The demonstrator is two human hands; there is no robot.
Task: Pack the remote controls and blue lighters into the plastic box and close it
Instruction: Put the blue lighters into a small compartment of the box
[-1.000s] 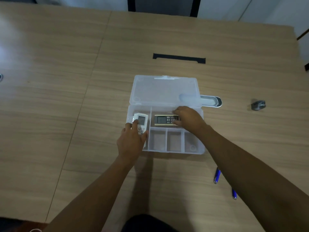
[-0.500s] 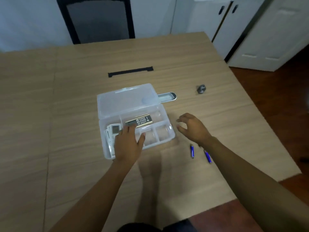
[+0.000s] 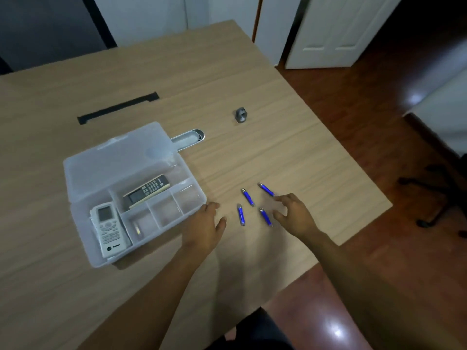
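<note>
The clear plastic box lies open on the table, its lid folded back. A white remote rests in the left compartment and a dark remote in the long back one. Several blue lighters lie on the table right of the box: one lighter, another, a third, and one more. My left hand hovers empty just right of the box's front corner. My right hand is spread open beside the lighters, fingertips near them.
A metal oval tray pokes out behind the lid. A small grey metal piece sits farther back, and a black slot runs across the table. The table's right edge is close, with wooden floor and a chair base beyond.
My view has swung to the right. Both hands have left the box and moved right toward the lighters. Both remotes stay in the box.
</note>
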